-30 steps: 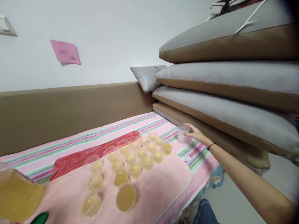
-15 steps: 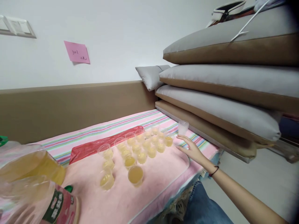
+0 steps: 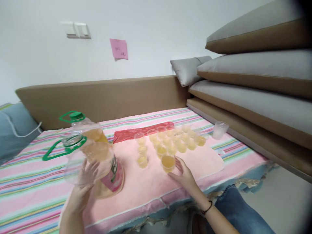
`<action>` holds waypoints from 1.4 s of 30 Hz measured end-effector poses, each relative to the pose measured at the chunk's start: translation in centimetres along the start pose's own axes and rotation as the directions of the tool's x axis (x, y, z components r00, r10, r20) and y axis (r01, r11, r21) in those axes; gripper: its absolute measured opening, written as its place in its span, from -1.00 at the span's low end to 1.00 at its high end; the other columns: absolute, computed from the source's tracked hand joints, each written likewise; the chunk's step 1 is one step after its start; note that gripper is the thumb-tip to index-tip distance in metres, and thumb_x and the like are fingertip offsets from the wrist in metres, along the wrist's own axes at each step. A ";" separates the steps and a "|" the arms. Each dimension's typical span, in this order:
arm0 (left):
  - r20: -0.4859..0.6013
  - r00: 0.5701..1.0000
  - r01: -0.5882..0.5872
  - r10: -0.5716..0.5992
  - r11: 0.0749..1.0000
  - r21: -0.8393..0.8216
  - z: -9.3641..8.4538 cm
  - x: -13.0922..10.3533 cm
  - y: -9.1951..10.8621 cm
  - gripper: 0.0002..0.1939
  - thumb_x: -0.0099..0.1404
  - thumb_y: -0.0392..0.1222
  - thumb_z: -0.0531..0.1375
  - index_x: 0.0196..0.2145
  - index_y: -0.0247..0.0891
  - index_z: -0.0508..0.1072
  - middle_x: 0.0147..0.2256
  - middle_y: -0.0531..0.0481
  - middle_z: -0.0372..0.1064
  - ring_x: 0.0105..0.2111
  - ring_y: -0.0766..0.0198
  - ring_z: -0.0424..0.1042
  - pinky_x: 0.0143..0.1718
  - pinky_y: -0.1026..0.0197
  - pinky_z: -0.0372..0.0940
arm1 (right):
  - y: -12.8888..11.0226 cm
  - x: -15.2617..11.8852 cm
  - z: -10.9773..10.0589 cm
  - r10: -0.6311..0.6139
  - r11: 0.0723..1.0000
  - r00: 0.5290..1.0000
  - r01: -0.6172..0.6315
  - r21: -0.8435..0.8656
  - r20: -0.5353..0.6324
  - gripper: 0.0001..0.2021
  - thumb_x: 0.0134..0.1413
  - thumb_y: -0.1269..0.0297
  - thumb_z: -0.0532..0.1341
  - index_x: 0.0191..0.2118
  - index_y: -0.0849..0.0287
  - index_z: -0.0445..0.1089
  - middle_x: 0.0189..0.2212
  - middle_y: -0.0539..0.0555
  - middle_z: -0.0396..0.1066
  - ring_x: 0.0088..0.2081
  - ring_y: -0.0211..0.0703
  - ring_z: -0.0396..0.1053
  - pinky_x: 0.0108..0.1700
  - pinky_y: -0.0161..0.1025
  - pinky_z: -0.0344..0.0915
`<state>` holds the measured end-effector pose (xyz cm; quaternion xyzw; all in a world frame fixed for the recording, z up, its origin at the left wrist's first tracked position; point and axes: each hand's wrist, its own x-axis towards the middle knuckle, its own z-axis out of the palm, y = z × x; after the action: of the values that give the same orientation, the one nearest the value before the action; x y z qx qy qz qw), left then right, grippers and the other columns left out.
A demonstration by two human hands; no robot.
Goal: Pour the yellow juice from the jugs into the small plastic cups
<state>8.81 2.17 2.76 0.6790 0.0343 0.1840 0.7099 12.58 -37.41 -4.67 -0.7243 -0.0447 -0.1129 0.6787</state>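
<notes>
My left hand [image 3: 86, 178] is at the front jug [image 3: 115, 177], a large clear plastic bottle with a green handle and pale liquid. Its fingers are spread at the jug's near side, somewhat blurred. My right hand [image 3: 182, 174] is beside the nearest plastic cup [image 3: 168, 162], which stands upright with yellow liquid. Thumb and fingers are apart at the cup's right side; whether they touch it I cannot tell. Behind that cup stand rows of similar filled cups [image 3: 181, 145], with a shorter row of cups [image 3: 142, 160] to the left.
A second jug [image 3: 95, 133] with a green cap stands behind the first. A stack of clear cups [image 3: 220, 130] is at the right, near piled grey-brown cushions [image 3: 251, 94]. Red plastic [image 3: 143, 130] lies behind the cups on the striped cloth [image 3: 31, 182].
My right hand has moved from beside the stacked cups to the nearest filled cup. The view has swung left, bringing my left hand and both jugs more fully into sight.
</notes>
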 end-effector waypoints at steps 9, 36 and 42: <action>0.024 1.000 -0.006 0.007 0.999 -0.042 -1.0 -0.7 -0.6 0.14 -0.12 0.08 0.46 0.34 0.13 0.00 0.27 -0.08 0.19 0.30 -0.07 0.11 0.32 -0.11 -0.02 | 0.2 0.2 2.8 0.011 0.996 0.997 -0.003 0.092 -0.080 -0.36 -0.26 0.13 0.45 0.03 0.06 0.30 0.03 0.19 0.45 0.07 0.12 0.42 0.14 0.12 0.32; 0.018 0.999 -0.027 0.028 0.998 -0.049 -0.6 -2.3 0.3 -0.04 -0.09 -0.12 0.48 0.25 -0.08 0.23 0.21 -0.18 0.28 0.25 -0.08 0.20 0.27 -0.08 0.07 | -16.5 3.3 6.1 -0.290 0.955 0.899 0.252 0.155 0.328 -0.41 -0.30 0.17 0.51 -0.02 0.01 0.45 -0.02 0.12 0.53 0.04 0.10 0.46 0.06 0.01 0.42; 0.013 0.999 -0.041 0.042 0.998 -0.054 -0.8 -2.6 0.3 -0.03 -0.17 -0.13 0.50 0.21 -0.15 0.27 0.18 -0.23 0.29 0.23 -0.11 0.22 0.24 -0.07 0.12 | -20.7 5.4 10.5 -0.297 0.944 0.841 0.189 0.269 0.452 -0.44 -0.28 0.19 0.51 -0.04 -0.02 0.46 -0.02 0.07 0.53 0.03 0.06 0.46 0.05 0.00 0.42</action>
<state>6.12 2.09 2.48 0.6616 0.0101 0.1946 0.7241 14.33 -25.94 16.12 -0.6404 -0.3176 -0.0072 0.6993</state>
